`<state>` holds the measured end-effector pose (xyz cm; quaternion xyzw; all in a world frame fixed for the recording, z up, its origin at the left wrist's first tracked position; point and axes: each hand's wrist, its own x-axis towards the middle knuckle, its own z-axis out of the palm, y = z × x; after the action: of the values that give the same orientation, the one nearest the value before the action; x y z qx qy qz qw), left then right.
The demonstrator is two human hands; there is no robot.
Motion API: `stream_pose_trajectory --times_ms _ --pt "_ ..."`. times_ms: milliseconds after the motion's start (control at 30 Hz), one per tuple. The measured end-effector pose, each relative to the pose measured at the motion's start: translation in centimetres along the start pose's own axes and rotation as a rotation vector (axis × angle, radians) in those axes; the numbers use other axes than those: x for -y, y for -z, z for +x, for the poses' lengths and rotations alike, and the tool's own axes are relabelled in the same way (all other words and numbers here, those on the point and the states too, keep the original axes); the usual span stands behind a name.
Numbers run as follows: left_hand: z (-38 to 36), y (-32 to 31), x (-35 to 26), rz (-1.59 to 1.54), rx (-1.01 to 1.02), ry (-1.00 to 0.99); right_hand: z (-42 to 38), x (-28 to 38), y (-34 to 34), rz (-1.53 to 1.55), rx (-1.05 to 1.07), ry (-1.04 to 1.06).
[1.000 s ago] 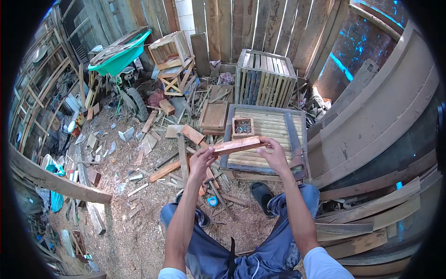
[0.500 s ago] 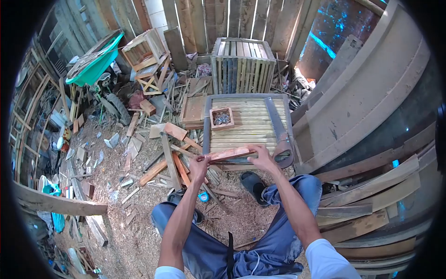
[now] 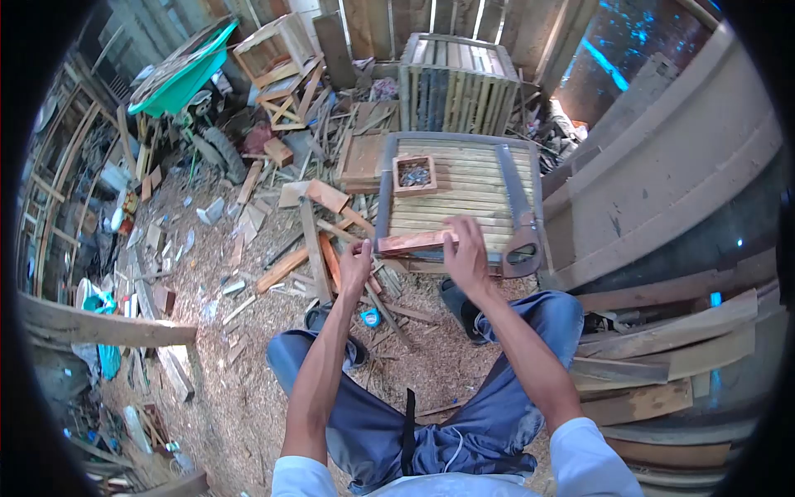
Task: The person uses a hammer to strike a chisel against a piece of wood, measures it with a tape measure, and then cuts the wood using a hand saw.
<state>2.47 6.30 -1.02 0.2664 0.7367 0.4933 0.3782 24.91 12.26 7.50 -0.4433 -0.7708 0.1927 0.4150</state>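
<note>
Slatted table (image 3: 472,203) bears an unheld saw (image 3: 514,182). Right hand (image 3: 469,258) grips one end of a one-piece wood block (image 3: 412,242); left hand (image 3: 356,266), fingers curled narrow, is beside the other.

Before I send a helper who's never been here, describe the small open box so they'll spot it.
Find the low slatted table near the middle. Near its far left corner sits the small wooden box, across from the saw. Unlike the big slatted crate behind, it is shallow and holds loose grey bits.
</note>
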Motion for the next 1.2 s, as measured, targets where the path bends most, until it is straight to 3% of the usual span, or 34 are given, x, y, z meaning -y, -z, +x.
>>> stream_pose_trajectory --times_ms 67,100,133,167,200,267,300,367,500,533,667,733,800,900,967,1067,1167,1200 --pt "-0.8 1.5 1.2 0.022 -0.065 -0.017 -2.6 2.0 -2.5 0.227 0.163 0.024" --pt "-0.4 2.6 4.0 -0.003 -0.033 -0.016 -4.9 2.3 -4.7 0.324 0.307 -0.052" --pt "0.2 3.7 8.0 0.164 -0.022 -0.025 -7.6 2.0 -7.4 0.437 0.390 -0.130" --pt "0.6 4.5 11.4 0.328 -0.003 -0.041 -10.3 0.9 -9.9 0.410 0.485 -0.125" --pt "0.4 4.8 13.3 0.325 0.067 0.088 -13.1 -1.0 -12.6 0.378 0.581 -0.118" --pt "-1.0 5.8 17.6 0.306 0.195 0.369 -20.5 -8.2 -20.4 0.565 0.744 -0.650" --pt "-0.5 6.0 22.1 0.425 0.147 0.309 -21.4 -8.7 -21.8 0.610 0.815 -0.837" --pt "-1.4 5.9 23.0 0.780 0.246 0.176 -21.1 -7.4 -22.3 0.616 0.922 -1.143" --pt "-0.5 4.1 27.6 0.850 0.315 -0.099 -21.6 -6.4 -25.3 0.684 0.912 -1.417" --pt "-0.4 3.8 28.5 0.868 0.324 -0.137 -21.9 -7.0 -26.1 0.638 1.038 -1.375" --pt "-0.1 3.3 29.6 1.039 0.313 -0.154 -24.0 -8.7 -29.3 0.164 1.119 -0.957" --pt "0.3 3.4 29.9 1.074 0.358 -0.116 -22.5 -8.1 -29.3 0.135 1.205 -0.957" --pt "-0.1 3.4 30.2 0.859 0.320 0.026 -21.7 -8.2 -29.7 0.064 1.264 -0.938" --pt "-0.1 3.3 30.4 0.692 0.336 0.198 -23.8 -9.2 -30.1 0.372 0.952 -0.960" --pt "0.1 3.9 27.6 0.687 0.417 0.260 -22.8 -9.3 -29.2 0.413 0.924 -0.924" --pt "-0.6 3.6 23.0 0.671 0.421 0.060 -22.1 -10.0 -28.8 0.208 0.871 -0.935" --pt "-0.3 3.6 16.6 0.640 0.480 -0.088 -12.5 -3.0 -20.0 0.412 0.868 -1.189" --pt "-0.5 3.6 14.4 0.641 0.521 -0.140 -11.6 -2.6 -19.2 0.420 0.877 -1.108"
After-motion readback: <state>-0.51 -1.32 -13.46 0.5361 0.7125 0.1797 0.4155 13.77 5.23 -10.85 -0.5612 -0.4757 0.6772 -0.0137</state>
